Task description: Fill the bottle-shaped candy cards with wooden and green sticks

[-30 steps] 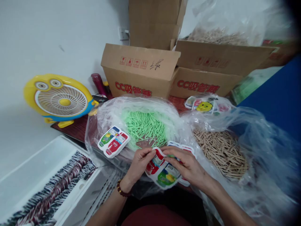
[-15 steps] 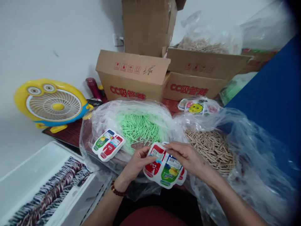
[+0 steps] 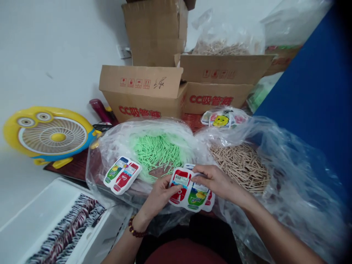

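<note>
Between my hands is a small stack of bottle-shaped candy packs [image 3: 195,201], printed with a red cola bottle and a green lemon-drink bottle. My left hand [image 3: 162,193] grips the stack's left side, thumb across the red print. At the upper right edge, my right hand [image 3: 213,179] pinches the packs, its fingers curled over the top; what exactly lies under those fingertips is hidden. To the left, another pile of the same packs [image 3: 123,175] rests on clear plastic. Just behind my hands lie green candy sticks [image 3: 158,152] in an open plastic bag. Brown sticks [image 3: 240,165] fill a second bag at right.
Cardboard boxes [image 3: 140,90] line the back against the wall. A yellow cartoon fan [image 3: 57,137] stands at the left. Below it, a white foam box [image 3: 33,200] holds rows of striped packs. A blue panel [image 3: 299,88] rises at the right.
The camera view has shifted slightly, moving most of the scene left. Both hands still hold the packs, which now tilt a little differently, and my right fingers have curled further over their top edge.
</note>
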The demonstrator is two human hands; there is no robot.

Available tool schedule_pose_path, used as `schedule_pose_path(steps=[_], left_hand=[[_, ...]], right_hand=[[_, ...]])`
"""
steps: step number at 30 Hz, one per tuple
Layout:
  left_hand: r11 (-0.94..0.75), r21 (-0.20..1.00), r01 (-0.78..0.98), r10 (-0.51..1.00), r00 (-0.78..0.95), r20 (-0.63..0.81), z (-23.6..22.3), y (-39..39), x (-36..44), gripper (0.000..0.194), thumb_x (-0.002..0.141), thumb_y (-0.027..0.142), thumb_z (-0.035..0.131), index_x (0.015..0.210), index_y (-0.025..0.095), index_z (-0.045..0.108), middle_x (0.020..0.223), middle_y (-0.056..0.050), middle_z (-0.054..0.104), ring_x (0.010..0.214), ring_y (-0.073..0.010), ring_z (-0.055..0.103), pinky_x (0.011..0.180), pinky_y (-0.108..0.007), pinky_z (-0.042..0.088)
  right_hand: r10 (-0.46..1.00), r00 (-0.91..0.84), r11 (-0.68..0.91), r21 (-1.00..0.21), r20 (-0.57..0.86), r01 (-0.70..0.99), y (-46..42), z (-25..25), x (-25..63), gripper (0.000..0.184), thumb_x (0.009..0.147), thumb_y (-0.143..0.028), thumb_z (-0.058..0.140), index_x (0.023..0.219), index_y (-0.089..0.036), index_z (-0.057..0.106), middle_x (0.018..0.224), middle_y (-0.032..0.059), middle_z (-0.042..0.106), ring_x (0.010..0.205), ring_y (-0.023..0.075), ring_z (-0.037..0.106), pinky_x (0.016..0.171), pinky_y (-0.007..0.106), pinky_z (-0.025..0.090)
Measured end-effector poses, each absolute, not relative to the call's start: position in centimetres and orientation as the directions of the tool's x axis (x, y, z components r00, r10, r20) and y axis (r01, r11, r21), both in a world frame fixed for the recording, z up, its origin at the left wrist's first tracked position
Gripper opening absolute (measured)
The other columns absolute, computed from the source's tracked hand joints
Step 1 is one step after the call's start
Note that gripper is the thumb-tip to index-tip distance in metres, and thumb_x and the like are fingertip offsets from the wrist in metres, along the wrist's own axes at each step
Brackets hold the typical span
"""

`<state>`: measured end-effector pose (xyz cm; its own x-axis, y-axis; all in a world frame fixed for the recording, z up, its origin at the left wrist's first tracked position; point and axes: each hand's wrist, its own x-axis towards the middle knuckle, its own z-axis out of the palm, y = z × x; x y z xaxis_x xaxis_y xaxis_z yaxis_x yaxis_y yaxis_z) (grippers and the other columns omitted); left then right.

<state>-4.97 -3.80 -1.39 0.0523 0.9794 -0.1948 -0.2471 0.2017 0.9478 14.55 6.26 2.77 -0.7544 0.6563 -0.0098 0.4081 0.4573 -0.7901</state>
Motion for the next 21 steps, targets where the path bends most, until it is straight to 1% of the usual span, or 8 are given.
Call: schedule_pose_path(steps=[4,9,15,21], left_hand=[[0.261,0.914,-0.311,0.965,0.072,-0.252,-1.2,-3.5,-4.4,0.030,0.071,0.027,0.076,0.097,0.015,0.069,0.091,-0.005,0.075,0.076,-0.0178,0.067,0.072,-0.029,0.052],[0.283,0.922,-0.265,0.959,0.064,-0.276,-0.9,-3.0,-3.6,0.037,0.068,0.029,0.079,0.101,0.016,0.068,0.092,-0.006,0.075,0.079,-0.0202,0.068,0.075,-0.032,0.053],[0.268,0.940,-0.210,0.963,0.042,-0.265,-1.0,-2.6,-2.9,0.029,0.069,0.029,0.078,0.094,0.014,0.072,0.086,-0.005,0.076,0.075,-0.0203,0.068,0.073,-0.031,0.053],[0.299,0.926,-0.230,0.953,0.022,-0.302,-0.8,-2.8,-2.8,0.031,0.066,0.025,0.080,0.094,0.015,0.072,0.086,-0.004,0.077,0.075,-0.0201,0.069,0.073,-0.031,0.054]], right_hand=[[0.675,-0.738,0.455,-0.788,0.001,0.414,6.4,2.6,15.0,0.015,0.086,-0.027,0.055,0.083,-0.019,0.067,0.072,-0.0019,0.066,0.065,0.0131,0.057,0.058,0.021,0.037],[0.683,-0.731,0.424,-0.810,-0.008,0.405,6.6,2.6,15.9,0.014,0.084,-0.028,0.057,0.084,-0.019,0.068,0.074,-0.0019,0.067,0.065,0.0133,0.057,0.057,0.022,0.037],[0.695,-0.719,0.425,-0.809,0.004,0.406,6.8,2.4,17.0,0.014,0.085,-0.029,0.057,0.084,-0.020,0.068,0.075,-0.0014,0.068,0.067,0.0136,0.057,0.058,0.021,0.037],[0.684,-0.729,0.452,-0.793,0.015,0.407,6.9,2.0,17.1,0.014,0.085,-0.029,0.058,0.084,-0.021,0.069,0.076,-0.0011,0.067,0.067,0.0133,0.057,0.057,0.021,0.036]])
